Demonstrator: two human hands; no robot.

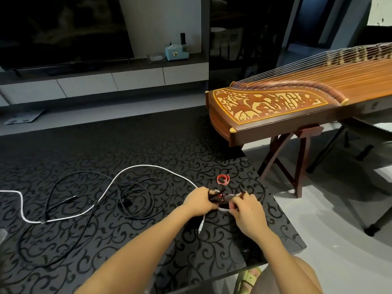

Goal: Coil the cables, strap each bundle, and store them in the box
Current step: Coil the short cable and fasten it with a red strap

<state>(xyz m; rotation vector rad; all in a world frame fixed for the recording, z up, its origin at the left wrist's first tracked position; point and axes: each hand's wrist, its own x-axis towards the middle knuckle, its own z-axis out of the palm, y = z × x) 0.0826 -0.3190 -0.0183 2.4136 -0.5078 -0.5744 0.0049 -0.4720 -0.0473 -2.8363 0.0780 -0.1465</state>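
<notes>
On the black patterned table (106,149) my left hand (198,201) grips a small coiled cable bundle (216,198) with a red strap on it. My right hand (247,209) pinches the strap's free end at the bundle's right side. A white plug end (200,227) hangs below my left hand. A long white cable (118,179) runs left from the bundle across the table. Loose black cables (140,194) lie tangled beside it. A spare red strap (223,179), curled in a loop, lies just beyond my hands. No box is in view.
A wooden zither (286,109) on a stand sits right beyond the table's far right corner. The table's right edge (282,209) runs close to my right hand. A TV console (106,81) with a TV stands at the back.
</notes>
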